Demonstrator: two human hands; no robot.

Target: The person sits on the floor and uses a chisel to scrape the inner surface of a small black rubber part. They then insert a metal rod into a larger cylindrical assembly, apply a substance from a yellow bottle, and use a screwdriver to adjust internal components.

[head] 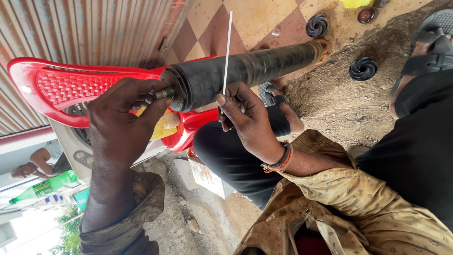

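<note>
A corrugated wall (94, 28) is standing beside a checkered floor (245, 19), dirt (349, 104) is spreading, daylight is falling.

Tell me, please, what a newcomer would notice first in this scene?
A long black cylinder runs across the middle, its near end resting by a red plastic chair. The left hand grips the small metal shaft at that end, while the right hand holds a thin white strip upright against it. Two black impellers lie on the ground beyond.

Lower end of the thin white rod (227, 47) behind the right hand (245, 118); yellow object (356, 3) cropped at top edge.
</note>
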